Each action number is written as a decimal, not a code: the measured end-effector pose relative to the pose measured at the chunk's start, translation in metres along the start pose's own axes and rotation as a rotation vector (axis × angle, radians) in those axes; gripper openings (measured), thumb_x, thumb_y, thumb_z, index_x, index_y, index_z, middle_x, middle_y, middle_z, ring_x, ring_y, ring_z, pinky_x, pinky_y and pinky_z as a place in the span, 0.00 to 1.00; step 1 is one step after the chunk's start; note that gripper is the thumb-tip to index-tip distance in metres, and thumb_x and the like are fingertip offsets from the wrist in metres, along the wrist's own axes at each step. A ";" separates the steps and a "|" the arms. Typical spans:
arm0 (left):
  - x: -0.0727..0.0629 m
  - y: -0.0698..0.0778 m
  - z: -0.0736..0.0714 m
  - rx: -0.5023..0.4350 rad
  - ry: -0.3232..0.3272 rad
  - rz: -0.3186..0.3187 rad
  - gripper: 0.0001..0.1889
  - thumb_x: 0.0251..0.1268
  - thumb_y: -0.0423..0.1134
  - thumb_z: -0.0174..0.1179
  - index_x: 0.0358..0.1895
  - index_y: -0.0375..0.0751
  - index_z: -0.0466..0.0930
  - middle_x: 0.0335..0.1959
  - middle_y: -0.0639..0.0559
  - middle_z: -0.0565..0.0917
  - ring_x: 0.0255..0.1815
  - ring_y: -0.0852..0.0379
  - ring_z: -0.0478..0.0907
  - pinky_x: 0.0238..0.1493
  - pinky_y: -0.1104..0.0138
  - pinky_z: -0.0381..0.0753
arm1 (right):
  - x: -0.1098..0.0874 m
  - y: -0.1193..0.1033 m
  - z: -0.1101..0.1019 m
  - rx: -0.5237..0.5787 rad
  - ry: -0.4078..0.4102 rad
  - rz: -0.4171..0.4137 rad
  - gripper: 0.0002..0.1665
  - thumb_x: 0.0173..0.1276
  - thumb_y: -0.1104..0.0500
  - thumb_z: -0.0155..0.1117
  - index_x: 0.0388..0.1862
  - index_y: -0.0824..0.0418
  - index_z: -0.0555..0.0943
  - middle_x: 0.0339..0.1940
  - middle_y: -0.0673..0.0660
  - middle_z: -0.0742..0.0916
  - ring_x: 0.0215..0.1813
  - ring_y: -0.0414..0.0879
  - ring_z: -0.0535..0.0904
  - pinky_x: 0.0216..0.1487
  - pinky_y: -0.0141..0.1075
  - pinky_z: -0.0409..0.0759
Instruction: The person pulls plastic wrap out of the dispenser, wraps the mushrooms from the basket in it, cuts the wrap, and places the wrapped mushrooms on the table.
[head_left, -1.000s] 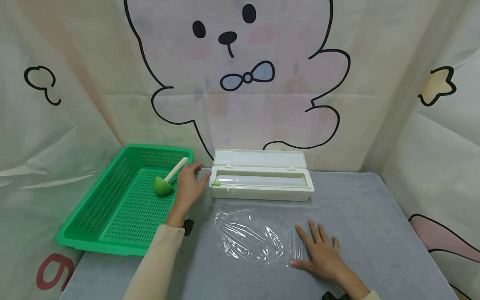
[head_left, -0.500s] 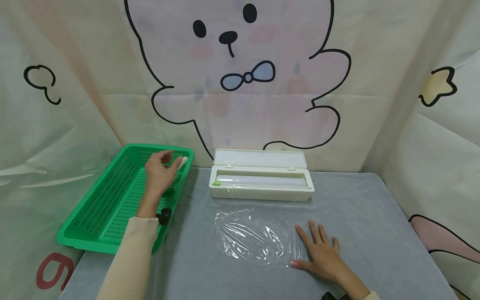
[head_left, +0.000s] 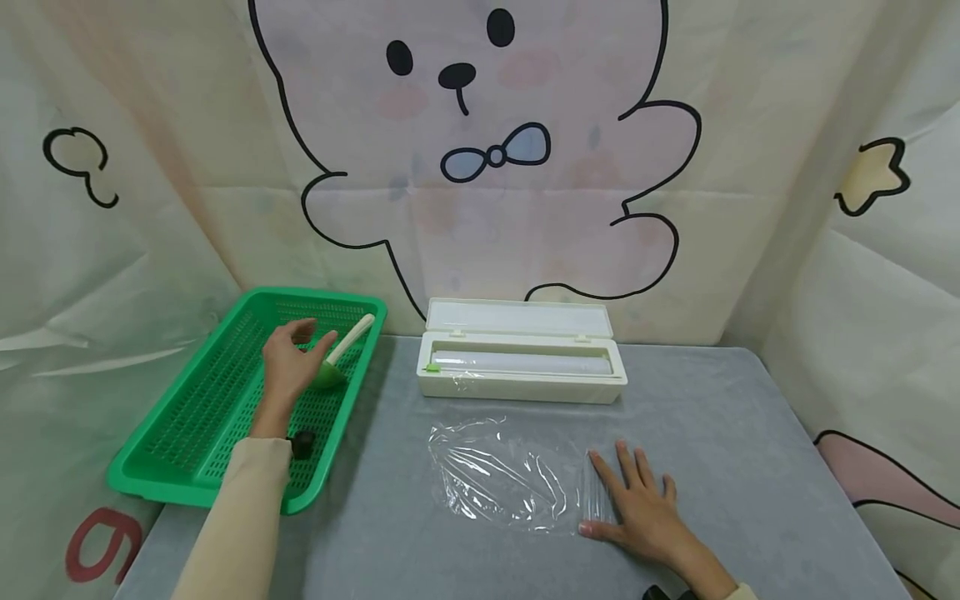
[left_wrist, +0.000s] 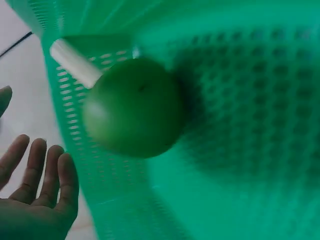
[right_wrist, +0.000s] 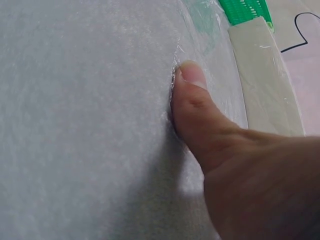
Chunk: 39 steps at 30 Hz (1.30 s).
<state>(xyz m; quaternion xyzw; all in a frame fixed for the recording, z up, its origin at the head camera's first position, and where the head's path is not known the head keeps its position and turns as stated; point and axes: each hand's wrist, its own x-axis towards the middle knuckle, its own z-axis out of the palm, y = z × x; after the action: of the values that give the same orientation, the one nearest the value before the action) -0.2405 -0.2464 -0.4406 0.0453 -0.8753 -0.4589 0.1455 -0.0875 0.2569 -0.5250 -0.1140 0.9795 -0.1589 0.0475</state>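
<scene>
My left hand (head_left: 288, 367) hovers over the green basket (head_left: 198, 492), its fingers loosely bent with nothing between them. Just to its right, a ladle (head_left: 349, 337) with a green bowl and white handle leans in the basket, handle toward the far right corner. In the left wrist view the bowl (left_wrist: 135, 107) stands apart from the fingers (left_wrist: 50, 170). My right hand (head_left: 641, 512) lies spread on the table, its thumb and fingertips on the right edge of a clear sheet of cling film (head_left: 510, 475).
Behind the sheet stands a white cling film dispenser (head_left: 517, 387) with its lid raised, a roll (head_left: 525, 362) and a small green slider (head_left: 432, 367) on it. Grey cloth covers the table (head_left: 735, 433). A printed curtain (head_left: 750, 208) rises at the back and sides.
My left hand has moved left from beside the dispenser, past the ladle's handle, to over the basket. The right hand and the film have stayed in place.
</scene>
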 end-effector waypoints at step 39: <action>0.011 -0.044 0.002 0.234 -0.338 -0.206 0.49 0.67 0.52 0.67 0.75 0.19 0.54 0.63 0.21 0.70 0.53 0.31 0.75 0.46 0.47 0.80 | 0.001 0.005 0.010 0.126 -0.020 0.070 0.64 0.48 0.27 0.76 0.78 0.57 0.66 0.79 0.77 0.55 0.77 0.79 0.42 0.62 0.79 0.33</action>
<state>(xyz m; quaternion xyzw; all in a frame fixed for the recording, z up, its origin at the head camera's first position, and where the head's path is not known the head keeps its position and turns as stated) -0.2541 -0.2718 -0.4751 0.0734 -0.9252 -0.3678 -0.0572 -0.0884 0.2581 -0.5359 -0.0780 0.9704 -0.2175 0.0701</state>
